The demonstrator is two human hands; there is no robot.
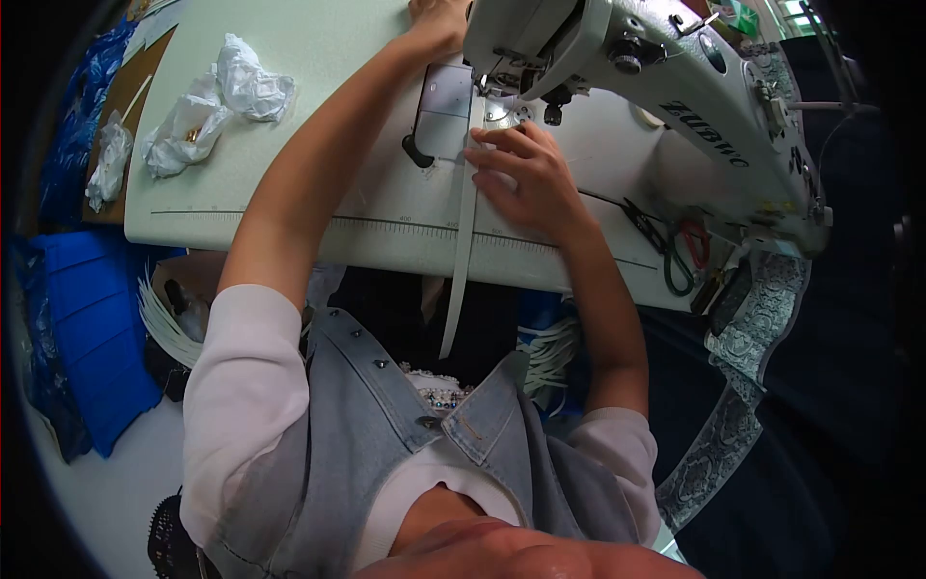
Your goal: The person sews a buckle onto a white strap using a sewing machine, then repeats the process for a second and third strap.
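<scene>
A narrow white strip (461, 256) runs from under the needle area of a white sewing machine (666, 106) over the table's front edge and hangs down. My right hand (529, 179) lies just in front of the presser foot, its bent fingertips and thumb closed at the strip. My left hand (442, 21) is beyond the needle, at the top edge of the view beside the machine head. Its fingers are mostly cut off, so what they hold does not show. A metal plate (446, 101) lies left of the strip.
Crumpled white wrappings (253, 82) lie on the left of the sewing table (338, 207). Green-handled scissors (675, 265) rest at the right below the machine arm. Bundles of white strips (550, 352) are under the table. Patterned lace (762, 328) hangs at the right; a blue bag (92, 328) stands left.
</scene>
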